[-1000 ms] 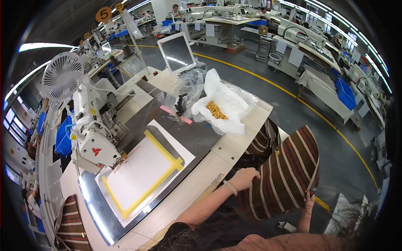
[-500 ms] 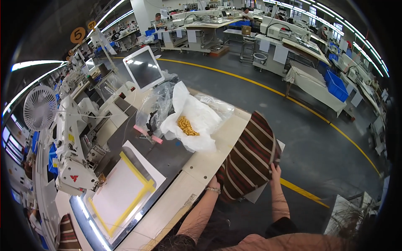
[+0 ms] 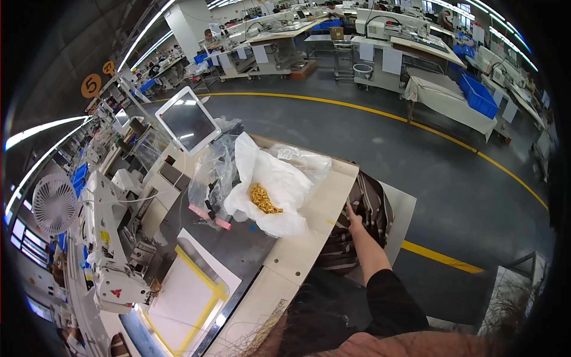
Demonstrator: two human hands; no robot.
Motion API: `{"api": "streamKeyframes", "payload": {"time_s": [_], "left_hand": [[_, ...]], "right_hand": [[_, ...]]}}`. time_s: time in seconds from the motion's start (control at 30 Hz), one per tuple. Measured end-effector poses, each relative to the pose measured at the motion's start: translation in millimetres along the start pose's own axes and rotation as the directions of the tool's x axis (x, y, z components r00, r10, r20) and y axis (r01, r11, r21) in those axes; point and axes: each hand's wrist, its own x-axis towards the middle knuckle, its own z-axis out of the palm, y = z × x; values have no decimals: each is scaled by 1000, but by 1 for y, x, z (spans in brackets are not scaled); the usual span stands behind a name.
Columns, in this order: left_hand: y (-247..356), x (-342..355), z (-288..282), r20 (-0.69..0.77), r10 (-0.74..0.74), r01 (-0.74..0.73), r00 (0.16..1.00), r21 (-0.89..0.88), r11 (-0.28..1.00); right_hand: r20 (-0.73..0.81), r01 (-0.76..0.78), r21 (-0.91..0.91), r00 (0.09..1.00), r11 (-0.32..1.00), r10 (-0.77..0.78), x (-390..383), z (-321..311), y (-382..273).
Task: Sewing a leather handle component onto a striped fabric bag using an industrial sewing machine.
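Note:
Brown, red and white striped fabric (image 3: 375, 208) lies bunched in dark folds beside the table's right edge, low down over a pale board. My right hand (image 3: 354, 221) reaches onto this fabric, close against the table edge. A finger stretches forward and the hand looks open, though the folds and its own back hide part of it. My left hand is out of sight. On the table, white wrapping paper (image 3: 270, 172) holds a heap of small gold-coloured pieces (image 3: 263, 199). A yellow-taped template (image 3: 190, 297) lies flat under the sewing machine (image 3: 113, 256).
A tablet-like screen (image 3: 188, 121) stands behind clear plastic bags (image 3: 217, 163). Pink strips (image 3: 209, 218) lie near them. A white fan (image 3: 55, 203) is at far left. The pale board (image 3: 401, 211) sticks out right of the table. Blue crates (image 3: 477, 95) and other machines stand across the aisle.
The striped fabric, held spread between both hands, has gone down beside the table and is now bunched. My right hand moved left toward the table edge; my left hand left the view.

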Motion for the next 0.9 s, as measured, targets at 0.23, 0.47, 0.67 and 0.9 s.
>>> {"api": "streamKeyframes", "payload": {"time_s": [0.23,0.47,0.67,0.9], "left_hand": [[-14,-15,-31,147,7,-38,989,213,976],[-19,-28,-42,318,42,-159,947,350,923],[-26,-42,-135,300,28,-209,954,590,780],[-39,-77,-146,417,-1,-311,909,679,665]], "right_hand": [[108,-83,58,991,995,77,62,0,78],[360,154,364,886,918,-291,151,-10,28],[-139,293,-616,873,731,-467,16,-2,26],[-27,115,-892,952,437,-305,-53,-51,-36]]}}
